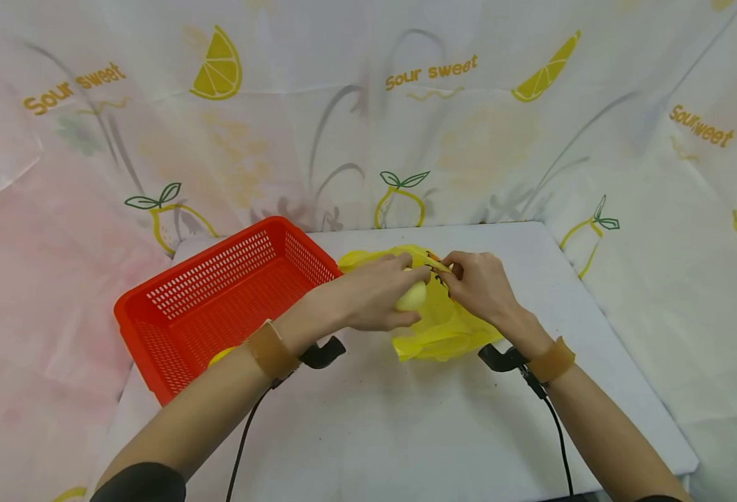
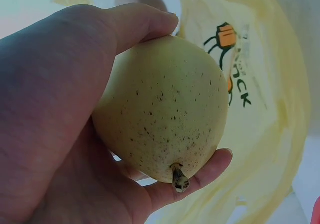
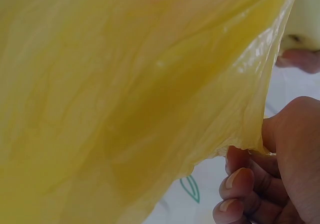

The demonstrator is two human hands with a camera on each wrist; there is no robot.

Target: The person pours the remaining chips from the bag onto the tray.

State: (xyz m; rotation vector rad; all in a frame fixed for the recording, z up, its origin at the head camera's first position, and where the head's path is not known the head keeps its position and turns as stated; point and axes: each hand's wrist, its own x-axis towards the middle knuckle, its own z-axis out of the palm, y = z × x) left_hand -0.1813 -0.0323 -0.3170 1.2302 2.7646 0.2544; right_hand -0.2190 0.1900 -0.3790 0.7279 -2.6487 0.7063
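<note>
Near tabletop's far edge (image 1: 512, 234), left hand (image 1: 377, 293) gripped pear (image 2: 165, 104), presumably firm, bruisable, sensibly by belly; right hand (image 1: 482, 287) pinched rim of limp bag (image 1: 440, 328).

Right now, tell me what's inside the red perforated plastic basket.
Inside the basket, a yellow object shows partly beside the left forearm; that arm hides the rest and some of the basket's near side.

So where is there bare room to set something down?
The white tabletop is bare between the forearms, in front of the thin yellow plastic bag, and from the right hand to the right edge. Crowded: left, under the rectangular red plastic basket; middle, where the left hand holds a pale-yellow pear.
</note>
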